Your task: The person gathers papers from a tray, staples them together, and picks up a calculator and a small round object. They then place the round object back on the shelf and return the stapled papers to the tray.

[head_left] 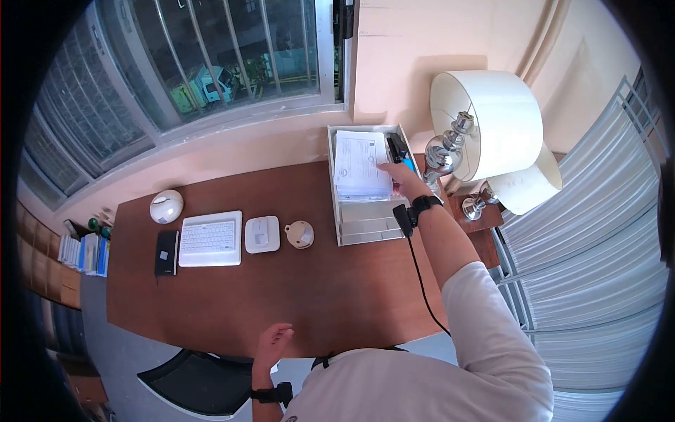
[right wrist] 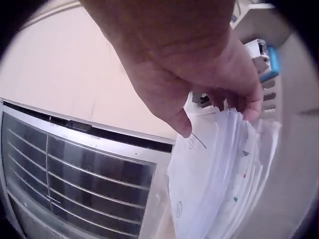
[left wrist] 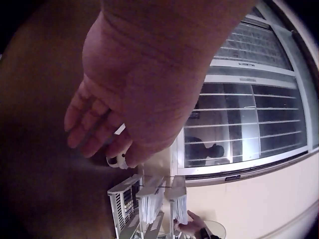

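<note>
My right hand (head_left: 404,180) reaches into the top of a white desk organizer (head_left: 333,190) at the back right of the desk. It grips the edge of a thick stack of papers (head_left: 361,167). In the right wrist view the thumb lies on the top sheet of the stack (right wrist: 199,159), and the fingers curl round its side edge. Near the front edge of the desk, my left hand (head_left: 273,343) hangs with relaxed fingers, holding nothing; in the left wrist view its palm (left wrist: 144,94) fills the upper middle.
Black items (head_left: 395,145) and a blue-edged item (head_left: 408,164) sit in the organizer's side slot. Lamps (head_left: 485,126) stand close on the right. Along the desk (head_left: 295,295) are a keyboard (head_left: 209,238), a black notebook (head_left: 166,252), a white square device (head_left: 262,234) and a beige round object (head_left: 300,235).
</note>
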Demonstrator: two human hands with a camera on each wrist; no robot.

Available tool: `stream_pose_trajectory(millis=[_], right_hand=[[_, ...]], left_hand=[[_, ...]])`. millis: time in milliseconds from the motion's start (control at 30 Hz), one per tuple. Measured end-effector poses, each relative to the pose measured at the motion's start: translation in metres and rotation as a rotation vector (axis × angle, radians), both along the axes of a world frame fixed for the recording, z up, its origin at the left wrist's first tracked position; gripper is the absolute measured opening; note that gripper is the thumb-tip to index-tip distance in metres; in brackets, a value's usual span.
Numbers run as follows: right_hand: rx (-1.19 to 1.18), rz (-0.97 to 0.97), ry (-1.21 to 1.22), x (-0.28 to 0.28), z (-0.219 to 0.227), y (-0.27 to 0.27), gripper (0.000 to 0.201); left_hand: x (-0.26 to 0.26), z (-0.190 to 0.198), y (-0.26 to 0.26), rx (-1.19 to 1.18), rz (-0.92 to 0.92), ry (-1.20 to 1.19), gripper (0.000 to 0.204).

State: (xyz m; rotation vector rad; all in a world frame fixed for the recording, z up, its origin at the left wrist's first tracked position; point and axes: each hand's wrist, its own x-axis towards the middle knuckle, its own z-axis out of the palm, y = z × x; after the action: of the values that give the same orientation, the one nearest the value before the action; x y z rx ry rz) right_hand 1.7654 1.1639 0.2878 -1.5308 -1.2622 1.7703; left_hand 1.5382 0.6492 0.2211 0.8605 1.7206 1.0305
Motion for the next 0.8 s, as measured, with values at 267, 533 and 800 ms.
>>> stream_pose_trajectory(millis=[267,533,800], right_hand=[[0.235,0.073,-0.184,-0.008,-0.023,0.014,0.046],[0.225,0.272,-0.486,-0.005,0.014,-0.011,0.053],[0.115,0.211,-0.445,-0.002,0.02,-0.017,0.051]], left_hand=[[0.001,-0.002,-0.009,-0.057,0.005,0.053,0.027],[0.009,-0.009,-0.025,-0.071,0.058,0.001,0.027],[0.012,0.004,-0.02,-0.079,0.036,0.083,0.026]])
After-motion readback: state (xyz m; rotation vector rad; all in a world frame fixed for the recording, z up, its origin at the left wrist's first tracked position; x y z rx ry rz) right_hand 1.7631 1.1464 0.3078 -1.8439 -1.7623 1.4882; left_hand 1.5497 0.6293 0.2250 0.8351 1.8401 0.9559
